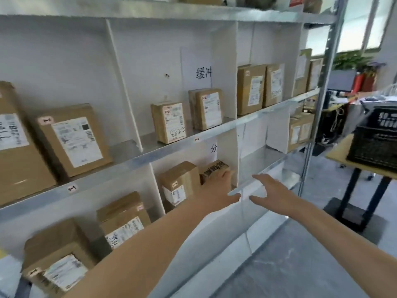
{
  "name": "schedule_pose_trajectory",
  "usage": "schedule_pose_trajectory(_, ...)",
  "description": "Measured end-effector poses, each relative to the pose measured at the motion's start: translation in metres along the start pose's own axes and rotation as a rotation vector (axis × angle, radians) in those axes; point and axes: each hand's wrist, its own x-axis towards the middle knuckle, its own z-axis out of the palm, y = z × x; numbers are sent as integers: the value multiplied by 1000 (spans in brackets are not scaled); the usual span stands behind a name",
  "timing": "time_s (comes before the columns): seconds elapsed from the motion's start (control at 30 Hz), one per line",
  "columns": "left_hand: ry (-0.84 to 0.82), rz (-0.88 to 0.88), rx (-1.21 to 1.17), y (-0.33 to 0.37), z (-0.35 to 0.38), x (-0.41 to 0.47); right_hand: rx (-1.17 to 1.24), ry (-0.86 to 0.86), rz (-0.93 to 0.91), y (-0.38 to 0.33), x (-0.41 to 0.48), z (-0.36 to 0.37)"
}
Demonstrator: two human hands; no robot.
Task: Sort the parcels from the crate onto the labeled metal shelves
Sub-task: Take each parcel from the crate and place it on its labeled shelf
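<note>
A small brown parcel [213, 169] rests in the middle compartment of the lower metal shelf [264, 171], beside a taller parcel [180, 182]. My left hand [221, 187] reaches into that compartment, fingers wrapped over the small parcel's right side. Fingers spread and holding nothing, my right hand [271, 193] hovers just in front of the shelf edge, right of the left hand. The black plastic crate [374, 145] stands on a wooden table at the far right; its inside is hidden.
Brown parcels with white labels fill the upper shelf [150, 154] compartments, split by white dividers [124, 82]. More parcels [122, 220] lie lower left. The compartment right of my hands holds nothing. The crate's table [337, 155] stands on a black stand over grey floor.
</note>
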Motion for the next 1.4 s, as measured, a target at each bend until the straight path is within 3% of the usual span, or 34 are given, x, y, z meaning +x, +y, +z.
schedule_pose_trajectory(0.3,-12,308,-78,151,57,110,14,174,245,133,-48,-101)
schedule_pose_trajectory(0.57,-114,475,-98,213,118,213,-80,217,462,228,-31,-143)
schedule_pose_trajectory(0.93,-113,534,-223,244,142,404,-223,274,583,326,70,-231)
schedule_pose_trajectory(1.17,-218,614,-247,306,186,483,-154,331,724,403,87,-263)
schedule_pose_trajectory(1.4,-199,684,-270,381,220,564,-105,409,758,501,100,-320)
